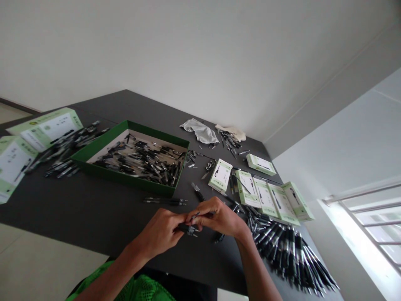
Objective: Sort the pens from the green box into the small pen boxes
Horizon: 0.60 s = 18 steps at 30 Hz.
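Note:
Over the near part of the dark table, my left hand (163, 232) is closed around a small bunch of black pens (188, 229), their tips pointing right. My right hand (216, 215) meets it from the other side, fingers pinched at the tip end of a slim pen part (196, 215); most of that part is hidden by the fingers. Just beyond the hands a few black pens (164, 201) lie side by side. A single pen piece (198, 191) with a clear end rests on the table past my right hand.
A green box (128, 179) full of loose pen parts stands beyond my hands. Green-and-white cartons (221, 175) and a fanned pile of black pens (291, 255) lie right. More pens (69, 146) and open cartons (46, 129) are left. A grey cloth (200, 130) lies at the back.

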Tool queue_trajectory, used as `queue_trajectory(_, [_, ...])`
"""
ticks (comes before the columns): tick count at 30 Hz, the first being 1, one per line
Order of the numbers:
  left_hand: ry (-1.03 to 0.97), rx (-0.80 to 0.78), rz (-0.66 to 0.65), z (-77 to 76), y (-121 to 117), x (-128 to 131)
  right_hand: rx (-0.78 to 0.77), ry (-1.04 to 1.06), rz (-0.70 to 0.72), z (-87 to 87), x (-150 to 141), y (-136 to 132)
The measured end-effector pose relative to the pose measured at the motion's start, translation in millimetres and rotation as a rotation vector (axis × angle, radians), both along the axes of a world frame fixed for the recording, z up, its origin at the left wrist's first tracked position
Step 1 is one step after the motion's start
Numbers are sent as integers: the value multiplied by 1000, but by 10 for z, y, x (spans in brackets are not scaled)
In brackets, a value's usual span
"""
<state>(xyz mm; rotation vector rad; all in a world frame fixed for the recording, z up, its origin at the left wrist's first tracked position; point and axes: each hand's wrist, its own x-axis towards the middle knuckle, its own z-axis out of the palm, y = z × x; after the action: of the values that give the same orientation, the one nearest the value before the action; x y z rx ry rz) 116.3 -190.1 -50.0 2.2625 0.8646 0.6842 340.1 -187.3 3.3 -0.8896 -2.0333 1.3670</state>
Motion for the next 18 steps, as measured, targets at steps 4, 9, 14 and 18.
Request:
queue_trajectory(4, [28, -3, 6, 8, -2, 4, 10, 8, 12, 8, 0, -2])
queue_trajectory(9, [35, 4, 8, -11, -14, -2, 16, 18, 18, -3, -2, -13])
queue_trajectory(14, [-70, -53, -1, -25, -25, 7, 35, 20, -7, 3, -17, -15])
queue_trajectory(18, [-303, -265, 44, 6, -54, 4, 226, 119, -173, 87, -28, -19])
